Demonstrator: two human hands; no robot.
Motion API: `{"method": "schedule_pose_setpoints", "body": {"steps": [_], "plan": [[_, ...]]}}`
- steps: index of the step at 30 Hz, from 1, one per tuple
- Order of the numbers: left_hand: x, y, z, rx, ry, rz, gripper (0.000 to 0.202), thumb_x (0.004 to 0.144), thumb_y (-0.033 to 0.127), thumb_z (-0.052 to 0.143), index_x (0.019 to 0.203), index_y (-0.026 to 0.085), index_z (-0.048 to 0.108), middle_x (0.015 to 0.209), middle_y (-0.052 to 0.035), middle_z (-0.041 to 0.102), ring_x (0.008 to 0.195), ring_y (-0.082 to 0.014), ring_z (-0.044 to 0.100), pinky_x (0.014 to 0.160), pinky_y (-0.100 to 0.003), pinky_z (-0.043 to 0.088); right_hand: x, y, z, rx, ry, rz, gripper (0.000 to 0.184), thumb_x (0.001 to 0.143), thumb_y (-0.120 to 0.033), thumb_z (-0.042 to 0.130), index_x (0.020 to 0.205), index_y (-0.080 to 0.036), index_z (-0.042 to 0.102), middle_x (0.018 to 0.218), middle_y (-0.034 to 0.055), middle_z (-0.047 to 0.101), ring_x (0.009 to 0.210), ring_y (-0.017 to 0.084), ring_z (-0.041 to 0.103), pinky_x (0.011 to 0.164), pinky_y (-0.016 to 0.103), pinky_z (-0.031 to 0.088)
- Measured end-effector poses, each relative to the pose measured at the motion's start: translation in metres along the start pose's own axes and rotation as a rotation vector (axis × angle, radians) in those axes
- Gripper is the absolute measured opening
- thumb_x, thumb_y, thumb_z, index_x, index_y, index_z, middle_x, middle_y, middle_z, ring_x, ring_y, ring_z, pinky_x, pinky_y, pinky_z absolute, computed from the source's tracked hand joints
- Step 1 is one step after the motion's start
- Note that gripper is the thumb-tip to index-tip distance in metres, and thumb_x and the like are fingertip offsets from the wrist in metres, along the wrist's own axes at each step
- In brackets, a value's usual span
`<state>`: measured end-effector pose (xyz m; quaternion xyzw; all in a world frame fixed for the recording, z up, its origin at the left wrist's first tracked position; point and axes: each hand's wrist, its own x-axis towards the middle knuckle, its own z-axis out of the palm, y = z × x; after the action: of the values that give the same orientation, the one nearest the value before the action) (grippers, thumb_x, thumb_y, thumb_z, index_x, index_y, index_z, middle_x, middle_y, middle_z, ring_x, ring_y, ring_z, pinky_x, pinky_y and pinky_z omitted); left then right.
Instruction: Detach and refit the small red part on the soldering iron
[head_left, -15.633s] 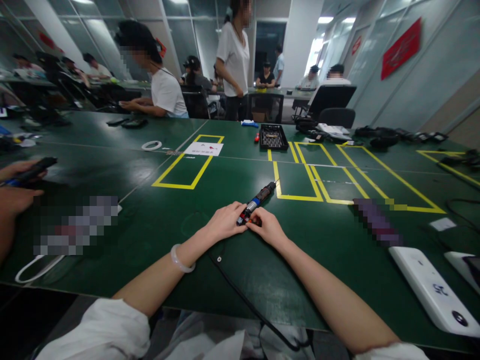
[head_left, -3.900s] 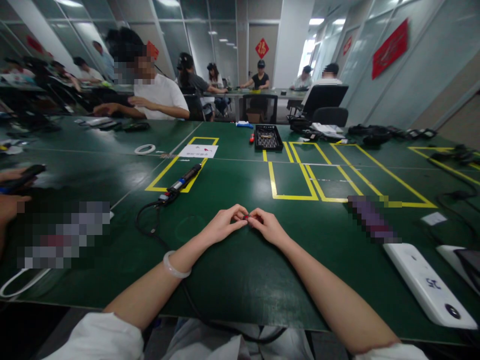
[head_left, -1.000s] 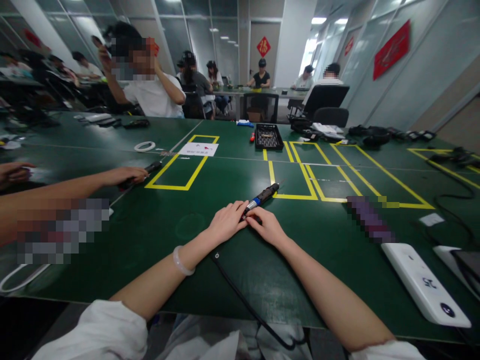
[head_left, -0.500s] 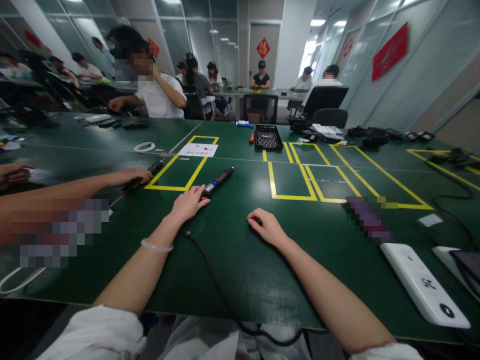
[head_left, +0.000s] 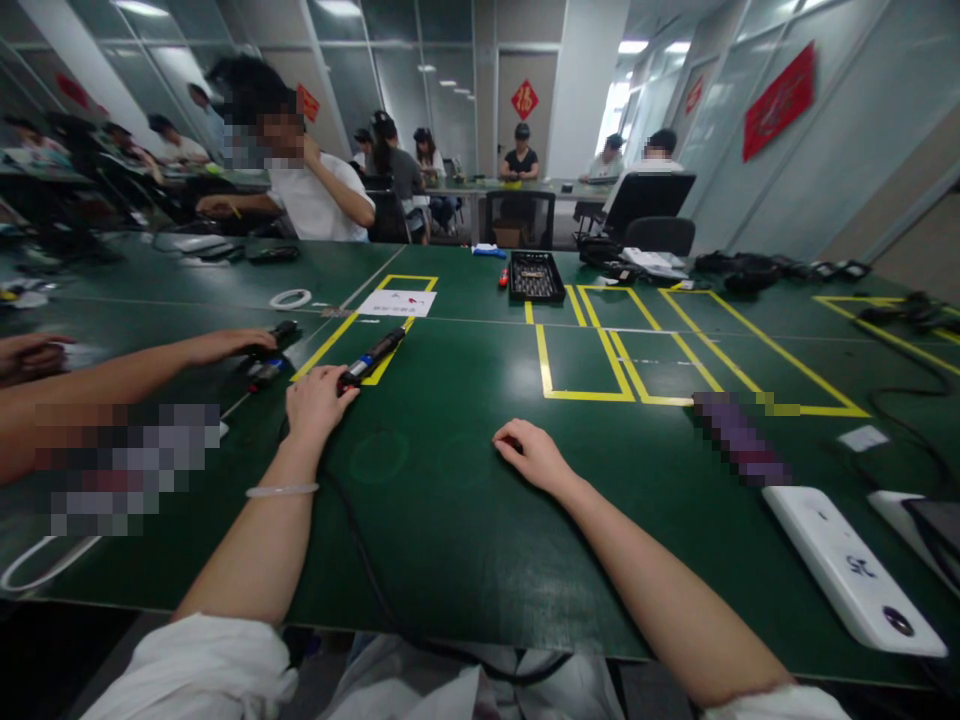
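Note:
My left hand is closed round the rear end of a black corded tool with a blue band. The tool lies on the green table, its tip across the near yellow tape line of the left rectangle. Its black cable trails back to the table's near edge. My right hand rests on the table in the middle with fingers curled; something small seems pinched at the fingertips but I cannot make it out.
A neighbour's arm reaches in from the left with a hand on a similar tool. Further back lie a black parts tray, a white card and yellow tape boxes. White devices sit at the right.
My left hand has slid the corded tool leftward, away from my right hand, onto the yellow line. My right hand has stayed in place. The neighbour's hand drew back a little.

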<state>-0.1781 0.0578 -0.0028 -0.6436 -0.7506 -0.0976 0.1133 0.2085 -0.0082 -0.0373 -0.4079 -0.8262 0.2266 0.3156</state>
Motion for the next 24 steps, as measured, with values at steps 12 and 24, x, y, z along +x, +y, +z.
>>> {"method": "schedule_pose_setpoints", "body": {"steps": [12, 24], "plan": [[-0.003, 0.014, -0.013, 0.036, -0.003, -0.110, 0.029, 0.088, 0.038, 0.046, 0.097, 0.015, 0.062, 0.101, -0.0161, 0.062, 0.095, -0.0316, 0.059, 0.078, -0.041, 0.044, 0.000, -0.001, 0.001, -0.014, 0.004, -0.002, 0.008, 0.091, -0.019, 0.055, 0.087, -0.019, 0.062, 0.081, 0.0023, 0.061, 0.078, 0.015, 0.054, 0.071, 0.026, 0.040], [-0.053, 0.128, -0.026, -0.798, -0.382, 0.620, 0.032, 0.090, 0.044, 0.048, 0.105, 0.021, 0.065, 0.100, -0.0045, 0.067, 0.088, -0.0169, 0.061, 0.078, -0.027, 0.045, 0.001, -0.004, 0.003, 0.056, -0.004, -0.015, 0.011, 0.087, -0.015, 0.057, 0.097, -0.020, 0.060, 0.083, 0.0007, 0.060, 0.077, 0.014, 0.055, 0.071, 0.025, 0.042]]}}
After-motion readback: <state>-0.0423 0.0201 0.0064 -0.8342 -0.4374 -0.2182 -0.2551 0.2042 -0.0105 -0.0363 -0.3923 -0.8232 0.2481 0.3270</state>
